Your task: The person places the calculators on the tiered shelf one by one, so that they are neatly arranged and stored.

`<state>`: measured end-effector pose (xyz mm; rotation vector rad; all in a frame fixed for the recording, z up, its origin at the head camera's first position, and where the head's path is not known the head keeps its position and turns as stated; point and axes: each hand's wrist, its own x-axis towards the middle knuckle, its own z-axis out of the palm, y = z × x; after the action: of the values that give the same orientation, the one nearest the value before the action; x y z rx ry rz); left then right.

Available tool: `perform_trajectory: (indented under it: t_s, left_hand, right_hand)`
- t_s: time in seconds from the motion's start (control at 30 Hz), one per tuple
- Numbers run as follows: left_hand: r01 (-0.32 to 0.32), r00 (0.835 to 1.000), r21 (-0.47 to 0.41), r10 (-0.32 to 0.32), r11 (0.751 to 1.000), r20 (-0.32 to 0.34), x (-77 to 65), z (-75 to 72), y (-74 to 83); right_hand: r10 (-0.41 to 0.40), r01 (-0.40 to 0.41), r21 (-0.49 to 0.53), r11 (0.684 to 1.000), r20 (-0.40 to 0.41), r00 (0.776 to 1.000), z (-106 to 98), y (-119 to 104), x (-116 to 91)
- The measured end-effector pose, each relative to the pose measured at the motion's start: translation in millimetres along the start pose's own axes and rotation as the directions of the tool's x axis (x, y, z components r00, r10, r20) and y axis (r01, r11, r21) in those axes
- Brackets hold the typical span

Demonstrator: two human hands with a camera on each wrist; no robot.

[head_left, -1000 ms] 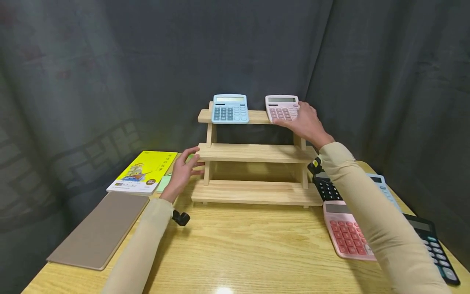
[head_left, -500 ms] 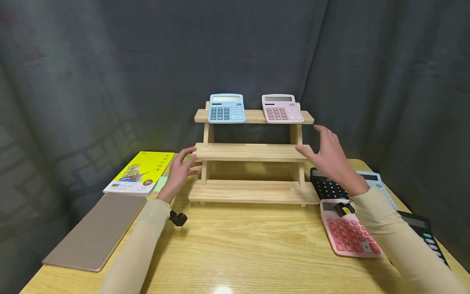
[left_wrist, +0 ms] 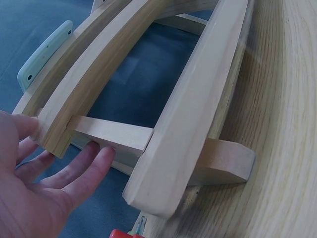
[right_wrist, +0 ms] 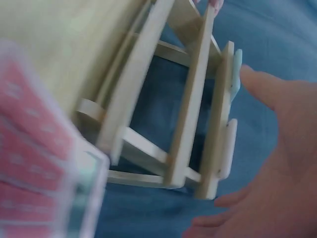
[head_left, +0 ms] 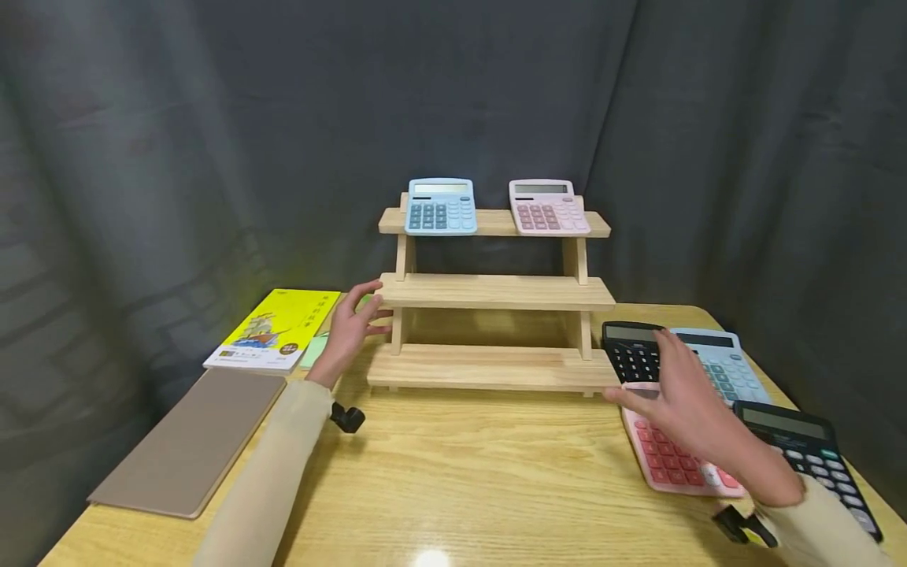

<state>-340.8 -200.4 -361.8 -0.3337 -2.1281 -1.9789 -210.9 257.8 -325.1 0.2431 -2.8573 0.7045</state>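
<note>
My left hand holds the left end of the middle shelf of a three-tier wooden display stand; in the left wrist view its fingers reach beneath the plank by the side support. On the top shelf a light blue calculator leans at left and a pale pink calculator at right. My right hand hovers, thumb spread from fingers, over a pink calculator on the table and appears to hold nothing. Behind it lie a black calculator and another light blue calculator.
A larger black calculator lies near the right table edge. At left are a yellow book, a brown notebook and a small green paper. A dark curtain hangs behind the wooden table.
My right hand has left the pale pink calculator on the top shelf and moved down and right to above the table calculators. My left hand stays at the shelf end.
</note>
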Motion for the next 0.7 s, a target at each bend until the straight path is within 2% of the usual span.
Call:
perform_trajectory:
  t_s: [0.23,0.37,0.57,0.7]
  left_hand:
    - [-0.003,1.0,-0.013,0.003,1.0,-0.008,0.3,1.3,-1.2]
    - [-0.005,1.0,-0.023,0.005,1.0,0.011,1.5,1.5,-3.0]
    - [-0.018,1.0,-0.004,0.018,1.0,0.004,1.2,0.6,-2.5]
    - [-0.011,1.0,-0.006,0.011,1.0,-0.004,1.1,0.2,-2.2]
  right_hand:
    - [0.111,-0.104,-0.108,0.989,0.061,0.992,15,34,-28]
    - [0.16,-0.149,-0.127,0.981,0.079,0.984,23,52,-42]
    - [0.136,-0.126,-0.133,0.983,0.073,0.988,32,71,-53]
    - [0.151,-0.136,-0.137,0.981,0.106,0.983,38,80,-54]
